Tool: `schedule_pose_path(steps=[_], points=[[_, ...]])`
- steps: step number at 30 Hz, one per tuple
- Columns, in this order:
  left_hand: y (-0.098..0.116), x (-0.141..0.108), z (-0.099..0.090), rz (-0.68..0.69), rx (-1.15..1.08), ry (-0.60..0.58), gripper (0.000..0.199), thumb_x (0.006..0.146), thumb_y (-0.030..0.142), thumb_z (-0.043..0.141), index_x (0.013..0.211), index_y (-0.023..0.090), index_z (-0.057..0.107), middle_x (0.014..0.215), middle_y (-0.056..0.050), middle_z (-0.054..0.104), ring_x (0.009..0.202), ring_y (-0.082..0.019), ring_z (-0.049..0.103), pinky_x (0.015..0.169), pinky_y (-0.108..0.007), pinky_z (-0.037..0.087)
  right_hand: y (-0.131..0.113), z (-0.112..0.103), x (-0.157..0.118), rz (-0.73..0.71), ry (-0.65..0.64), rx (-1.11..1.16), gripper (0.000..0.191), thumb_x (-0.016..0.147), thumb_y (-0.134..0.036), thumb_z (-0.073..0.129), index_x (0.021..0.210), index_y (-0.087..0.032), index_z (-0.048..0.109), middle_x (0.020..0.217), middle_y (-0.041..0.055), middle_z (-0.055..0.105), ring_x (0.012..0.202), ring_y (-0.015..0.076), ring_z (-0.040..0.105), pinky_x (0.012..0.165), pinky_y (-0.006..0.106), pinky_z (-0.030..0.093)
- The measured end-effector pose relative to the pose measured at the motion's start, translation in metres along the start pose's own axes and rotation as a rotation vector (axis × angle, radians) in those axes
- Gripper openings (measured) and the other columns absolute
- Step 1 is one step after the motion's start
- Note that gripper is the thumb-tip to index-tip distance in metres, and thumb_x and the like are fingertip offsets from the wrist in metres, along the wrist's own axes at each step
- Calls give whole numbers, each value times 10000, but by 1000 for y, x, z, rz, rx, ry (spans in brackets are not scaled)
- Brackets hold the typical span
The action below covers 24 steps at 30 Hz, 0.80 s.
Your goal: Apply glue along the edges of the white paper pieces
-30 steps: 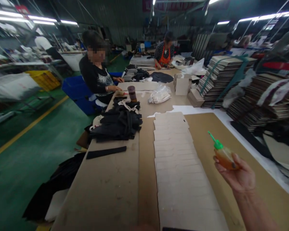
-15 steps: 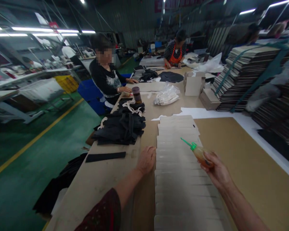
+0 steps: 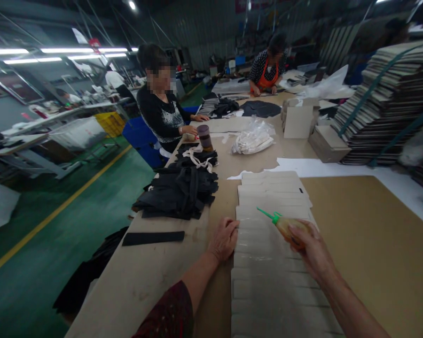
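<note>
My right hand (image 3: pixel 312 246) is wrapped round a squeeze bottle (image 3: pixel 289 231) of amber liquid, held tilted above the boards. Its thin green nozzle points left, over overlapping pale grey board strips (image 3: pixel 268 291) laid in a long column. Shiny wet-looking streaks cross several strips below the nozzle. My left hand (image 3: pixel 224 238) rests at the column's left edge, its fingers loosely bent and fingertips touching the boards. I see nothing held in it. To its left lies a single black strip (image 3: pixel 153 238), apart from a heap of black strips (image 3: pixel 181 188).
A brown cup-like container (image 3: pixel 204 136) and a plastic-wrapped bundle (image 3: pixel 254 138) stand farther up the table. Cardboard boxes (image 3: pixel 299 119) and a tall strapped stack of boards (image 3: pixel 391 101) are at the right. Two people (image 3: pixel 162 108) work at the far part of the table.
The bottle in my right hand has moved left over the strips, and its nozzle lies flatter. My left hand stays at the strips' edge. The whole view has shifted slightly.
</note>
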<state>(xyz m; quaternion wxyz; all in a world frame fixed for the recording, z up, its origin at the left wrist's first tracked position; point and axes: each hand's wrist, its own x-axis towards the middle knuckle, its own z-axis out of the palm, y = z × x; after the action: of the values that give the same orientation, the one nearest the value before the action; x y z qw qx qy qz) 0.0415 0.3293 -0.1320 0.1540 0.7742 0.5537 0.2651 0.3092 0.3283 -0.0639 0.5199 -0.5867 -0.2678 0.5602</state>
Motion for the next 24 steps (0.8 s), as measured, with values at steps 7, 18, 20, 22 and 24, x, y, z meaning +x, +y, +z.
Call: schedule_pose_path(steps=[7,18,20,22,24], points=[[5,0,0,29,44,-33,350,942,257,514,1278,240,615,1200,-79,537,1127,-228,512,1036,-406,447,13,33,21,-92,3,-282,670,557,-613,797,1060,-222,587,834,-3,633,634,158,546,468,254,413],[8,0,0,20,60,-47,365,947,276,516,1301,239,598,1197,-86,547,1124,-242,515,1028,-426,439,20,62,31,-261,-12,-685,641,635,-632,692,1116,-227,571,966,52,654,877,259,617,808,399,489],[8,0,-1,23,60,-49,361,947,273,513,1295,234,601,1184,-88,553,1119,-244,517,1019,-429,441,23,63,33,-306,-21,-707,629,650,-626,682,1117,-221,568,992,60,646,895,260,610,826,404,487],[9,0,-2,27,60,-51,360,947,269,511,1294,237,600,1175,-86,555,1117,-241,518,1016,-424,442,27,64,35,-356,-28,-720,609,665,-615,674,1112,-216,563,1030,70,636,924,260,601,855,407,482],[9,1,-3,28,61,-54,359,947,269,509,1294,244,598,1169,-80,557,1112,-239,518,1014,-418,445,29,64,36,-404,-27,-740,587,682,-601,660,1108,-210,558,1069,81,622,961,261,593,884,406,475]])
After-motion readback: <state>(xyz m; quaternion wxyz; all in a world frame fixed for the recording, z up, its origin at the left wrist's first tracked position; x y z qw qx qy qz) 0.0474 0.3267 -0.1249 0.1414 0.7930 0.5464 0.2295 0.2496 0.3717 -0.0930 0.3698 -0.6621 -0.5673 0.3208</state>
